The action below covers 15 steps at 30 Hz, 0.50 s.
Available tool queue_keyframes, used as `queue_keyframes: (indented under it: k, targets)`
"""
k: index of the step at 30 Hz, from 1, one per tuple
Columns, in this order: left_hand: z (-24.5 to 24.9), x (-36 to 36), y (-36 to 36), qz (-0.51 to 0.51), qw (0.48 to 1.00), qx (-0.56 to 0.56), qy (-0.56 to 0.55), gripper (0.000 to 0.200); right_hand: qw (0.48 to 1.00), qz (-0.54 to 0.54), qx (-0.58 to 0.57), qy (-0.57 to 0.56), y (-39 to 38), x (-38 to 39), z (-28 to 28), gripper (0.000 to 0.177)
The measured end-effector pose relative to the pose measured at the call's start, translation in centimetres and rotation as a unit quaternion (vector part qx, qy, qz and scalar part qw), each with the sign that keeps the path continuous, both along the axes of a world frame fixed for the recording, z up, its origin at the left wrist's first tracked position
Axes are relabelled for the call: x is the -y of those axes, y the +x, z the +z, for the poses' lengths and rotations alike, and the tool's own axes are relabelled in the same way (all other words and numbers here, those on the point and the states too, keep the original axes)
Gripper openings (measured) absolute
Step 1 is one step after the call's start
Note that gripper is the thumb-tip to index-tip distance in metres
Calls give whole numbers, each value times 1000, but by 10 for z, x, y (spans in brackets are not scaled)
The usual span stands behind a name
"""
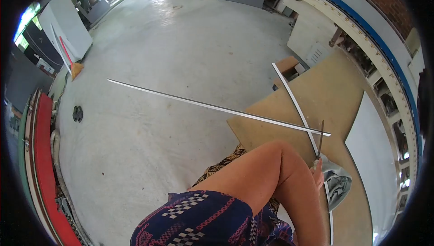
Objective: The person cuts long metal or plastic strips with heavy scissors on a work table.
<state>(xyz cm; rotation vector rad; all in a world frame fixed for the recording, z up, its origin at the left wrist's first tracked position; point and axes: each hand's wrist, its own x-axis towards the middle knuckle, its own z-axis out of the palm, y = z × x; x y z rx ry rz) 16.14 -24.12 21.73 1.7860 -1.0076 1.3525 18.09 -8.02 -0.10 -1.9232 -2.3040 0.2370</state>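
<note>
At the lower right, my right hand (318,173) is partly hidden behind a bare bent limb (294,178), with fingers closed round the pale handle of a hand tool. The tool's long thin blade (322,135) points away and overlaps two crossing white strips. One long strip (217,107) reaches left over the floor; the other strip (289,90) runs from the far edge of a tan board (325,83) back beneath the hand. Beside the hand lies a bunched grey cloth (338,185). My left hand does not show clearly.
A machine with a long pale beam (334,18) borders the right side. A white sheet (373,142) lies along the board's right. A cardboard box (285,65) stands behind the board. Red panels (43,155) line the left, with a broom (76,69) and black object (77,114) nearby.
</note>
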Motion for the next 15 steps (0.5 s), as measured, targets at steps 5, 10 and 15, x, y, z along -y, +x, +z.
queue_keyframes:
  k: [5,10,15]
  targets:
    - [-4,-5,-10,18,1000,-3,-6,28,999,21,-9,24,5,-1,-4,65]
    - [-6,-8,-23,33,999,-9,-12,28,1000,15,5,15,5,-4,-5,64]
    - [-7,-8,-23,40,999,-12,-16,27,1000,11,3,12,1,-1,1,63]
